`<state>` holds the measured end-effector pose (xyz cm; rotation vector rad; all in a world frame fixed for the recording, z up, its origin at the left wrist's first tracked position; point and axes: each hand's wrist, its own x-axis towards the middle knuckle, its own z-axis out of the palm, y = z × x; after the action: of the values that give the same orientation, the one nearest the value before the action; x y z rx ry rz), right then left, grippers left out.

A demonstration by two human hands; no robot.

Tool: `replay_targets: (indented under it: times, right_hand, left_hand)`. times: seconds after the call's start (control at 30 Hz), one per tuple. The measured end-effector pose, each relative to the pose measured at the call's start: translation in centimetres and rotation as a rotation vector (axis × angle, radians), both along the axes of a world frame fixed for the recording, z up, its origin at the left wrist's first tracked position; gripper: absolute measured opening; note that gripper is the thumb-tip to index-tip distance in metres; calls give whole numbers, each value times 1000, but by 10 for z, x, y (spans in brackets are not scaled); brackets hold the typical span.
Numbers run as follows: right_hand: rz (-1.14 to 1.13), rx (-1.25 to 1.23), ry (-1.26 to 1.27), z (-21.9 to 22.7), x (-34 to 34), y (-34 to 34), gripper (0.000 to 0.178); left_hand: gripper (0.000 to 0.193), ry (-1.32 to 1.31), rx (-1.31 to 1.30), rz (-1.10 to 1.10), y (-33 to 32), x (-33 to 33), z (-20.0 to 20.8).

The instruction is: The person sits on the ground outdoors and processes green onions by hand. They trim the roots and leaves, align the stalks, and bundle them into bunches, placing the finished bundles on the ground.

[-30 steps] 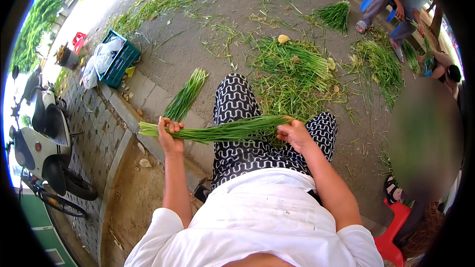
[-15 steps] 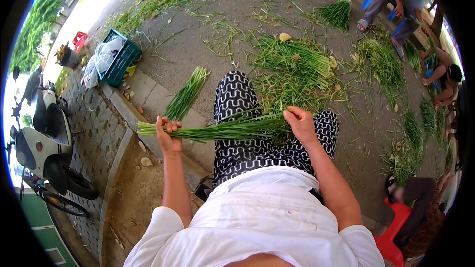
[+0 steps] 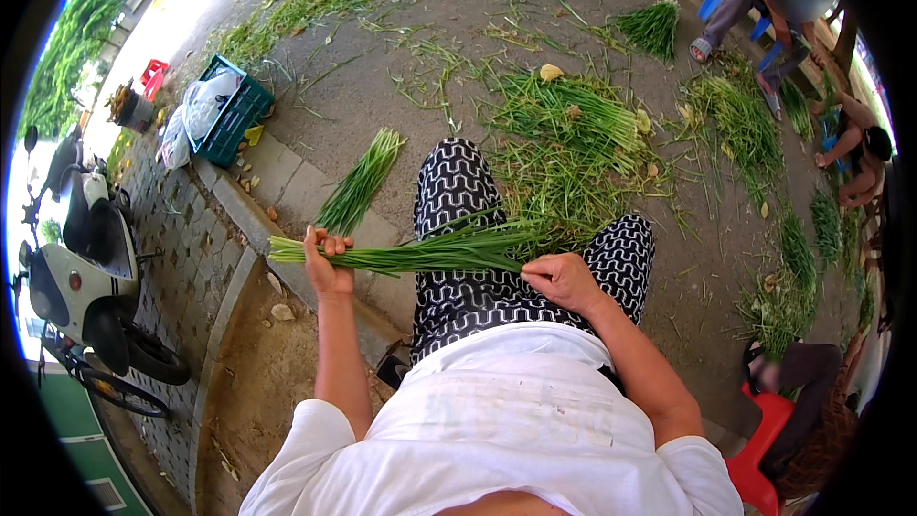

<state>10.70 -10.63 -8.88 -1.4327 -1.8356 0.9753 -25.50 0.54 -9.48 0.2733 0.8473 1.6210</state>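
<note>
A bunch of long green chives lies level across my lap, its pale stalk ends pointing left. My left hand is closed round it near those ends. At the leafy right end, my right hand pinches the leaf tips between thumb and fingers. Just beyond my left hand, a tidy bundle of chives rests on the pavement. A large loose heap of chives spreads on the ground in front of my knees, with tangled stray blades around it.
Left of me stand a green crate with a white plastic bag and a parked scooter. A kerb runs past on the left. To the right are more chive heaps, seated people and a red stool.
My right hand has come down and left, toward my body, and now pinches the leaf tips lower. My left hand has barely moved and keeps its hold on the bunch.
</note>
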Motion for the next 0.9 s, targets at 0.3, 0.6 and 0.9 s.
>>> replay_targets:
  times: [0.3,0.6,0.9]
  right_hand:
    - [-215,-166,185,-2,10,-1,22]
    - [-210,-129,121,6,9,30,27]
    - [-18,-179,-4,-12,1,48,37]
  left_hand:
    - [26,-8,3,-4,0,-3,-5]
    - [25,-2,-6,-12,0,-2,-4]
    - [24,2,-4,-16,0,-1,-5]
